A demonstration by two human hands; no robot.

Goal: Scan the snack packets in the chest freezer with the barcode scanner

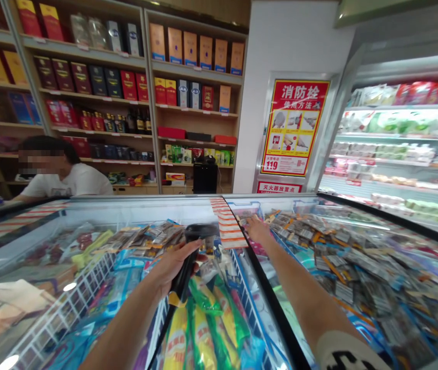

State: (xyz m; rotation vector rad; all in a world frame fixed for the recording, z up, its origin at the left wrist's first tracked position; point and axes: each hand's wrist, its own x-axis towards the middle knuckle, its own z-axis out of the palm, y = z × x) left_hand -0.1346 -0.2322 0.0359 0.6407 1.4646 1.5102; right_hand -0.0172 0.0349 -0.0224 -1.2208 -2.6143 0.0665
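Observation:
My left hand (180, 262) is wrapped round the handle of a black barcode scanner (199, 232), its head pointing away from me and its cable hanging down. The scanner is above the chest freezer, over yellow-and-green ice cream packs (205, 334) and a white wire basket divider (70, 318). My right hand (257, 229) reaches forward beside the black lid edge (259, 277), fingers bent but apart. Its fingertips are at the edge near a pink package; whether they touch either is unclear. Many wrapped packs (357, 262) lie in the right section.
A person in a white shirt (83, 180) sits beyond the freezer at left. Shelves of boxed bottles (122, 85) line the back wall. A red fire hydrant sign (298, 128) hangs on the white pillar. An open refrigerated display (403, 154) stands at right. Striped tape (226, 226) marks the lid.

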